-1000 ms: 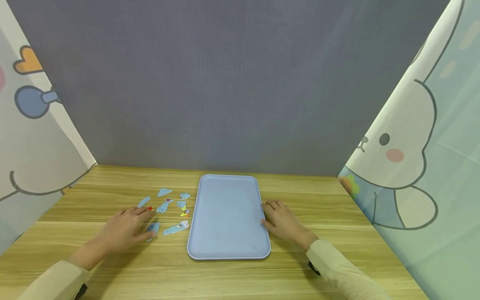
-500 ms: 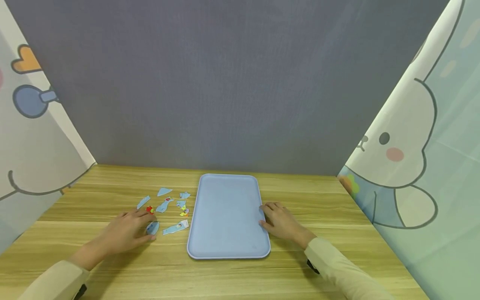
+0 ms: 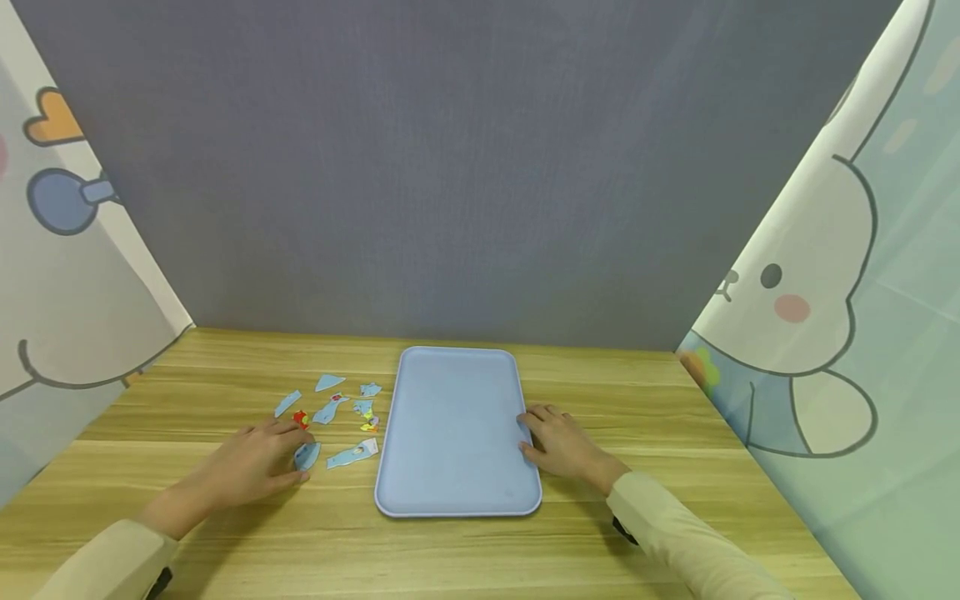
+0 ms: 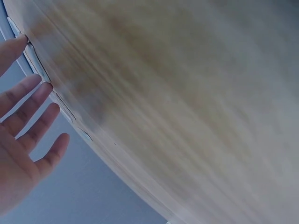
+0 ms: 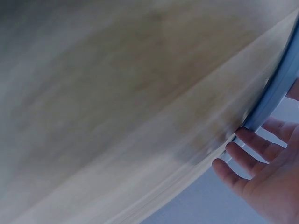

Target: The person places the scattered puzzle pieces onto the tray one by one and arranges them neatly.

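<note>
My left hand (image 3: 258, 462) rests palm down at the left, fingers spread and slightly bent, holding nothing. Between its thumb and fingers lies a light-blue paper-like puzzle piece (image 3: 307, 456); a red piece (image 3: 301, 419) sits just beyond the fingertips. In the left wrist view the fingers (image 4: 35, 100) are loosely extended near the flat pieces (image 4: 38, 64), seen edge-on. My right hand (image 3: 562, 442) lies beside the light-blue tray (image 3: 457, 510), fingertips at its right rim. Relaxed fingers (image 5: 252, 140) appear beside the tray's edge (image 5: 275, 93) in the right wrist view.
Several more blue cut pieces lie left of the tray, among them a long strip (image 3: 352, 453), a triangular one (image 3: 329, 382) and a yellow-patterned one (image 3: 369, 418). A grey panel (image 3: 450, 167) stands behind the wooden table (image 3: 465, 558); printed cartoon curtains (image 3: 810, 275) flank it.
My left fingers have drawn back slightly, so the red piece shows more. The blue piece by the left thumb shows more fully. My right hand stays almost still at the tray.
</note>
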The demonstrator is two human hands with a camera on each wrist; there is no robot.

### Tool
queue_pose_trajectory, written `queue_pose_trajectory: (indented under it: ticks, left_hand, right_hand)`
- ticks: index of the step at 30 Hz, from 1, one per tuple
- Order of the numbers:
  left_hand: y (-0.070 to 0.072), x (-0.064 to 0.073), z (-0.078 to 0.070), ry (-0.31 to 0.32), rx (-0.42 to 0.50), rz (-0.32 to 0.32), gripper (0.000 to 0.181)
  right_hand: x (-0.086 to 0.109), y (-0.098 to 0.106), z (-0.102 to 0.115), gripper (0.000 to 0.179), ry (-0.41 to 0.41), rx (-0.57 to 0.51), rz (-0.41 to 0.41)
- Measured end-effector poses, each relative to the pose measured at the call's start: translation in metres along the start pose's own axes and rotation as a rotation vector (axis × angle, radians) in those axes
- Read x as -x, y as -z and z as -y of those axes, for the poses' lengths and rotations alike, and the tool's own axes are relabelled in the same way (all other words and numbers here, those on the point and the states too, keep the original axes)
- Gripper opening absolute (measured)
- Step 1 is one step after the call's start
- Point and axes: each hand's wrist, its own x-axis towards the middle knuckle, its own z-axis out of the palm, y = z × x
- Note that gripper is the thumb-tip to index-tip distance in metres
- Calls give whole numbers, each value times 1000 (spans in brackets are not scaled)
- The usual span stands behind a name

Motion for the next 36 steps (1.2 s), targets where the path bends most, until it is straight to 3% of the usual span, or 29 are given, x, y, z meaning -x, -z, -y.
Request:
queue_pose_trajectory:
  ticks: [20, 36]
  left_hand:
    - [-1, -4, 3, -94, 58, -20, 38]
    - [0, -4, -4, -1, 25, -17, 32]
  right_hand:
    - [-1, 0, 0, 45, 0, -1, 3]
    - [-2, -4, -3, 45, 3, 19, 3]
